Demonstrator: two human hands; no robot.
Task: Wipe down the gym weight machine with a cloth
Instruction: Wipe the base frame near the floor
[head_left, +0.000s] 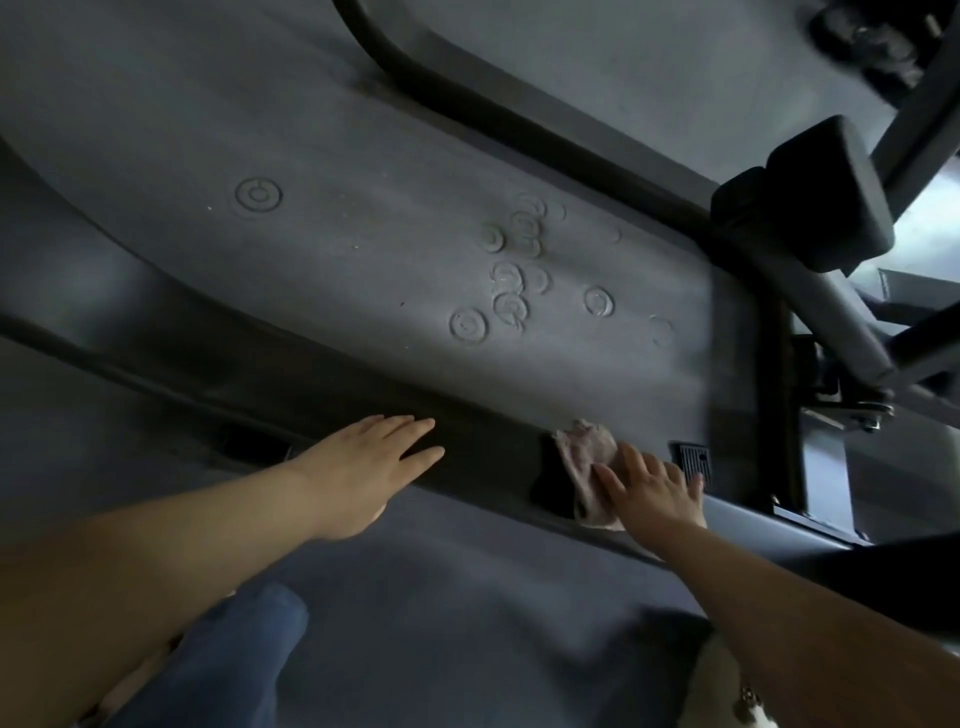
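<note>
The cloth is a small, pale pinkish rag, crumpled and creased, lying on the dark bar of the machine that runs slantwise across the view from the left edge down toward the right. The right hand presses flat on the cloth's near right part, fingers spread wide and straight, not curled round the fabric; the far end of the cloth pokes out beyond the fingertips and a corner hangs over the bar's near edge. Just right of that hand on the bar sits a small ribbed black pad, touched or nearly touched by the outer fingers; I cannot tell which. Further left along the bar, apart from the cloth, the left hand rests palm down on the bar's top, fingers extended and close together, holding nothing. Beyond the bar lies grey floor matting stamped with round ring marks, clustered past the cloth. Up and right of the bar stand a black block-shaped pad and grey frame tubes with a bolted bracket. On the near side of the bar, a blue-jeaned knee shows below the left forearm.
</note>
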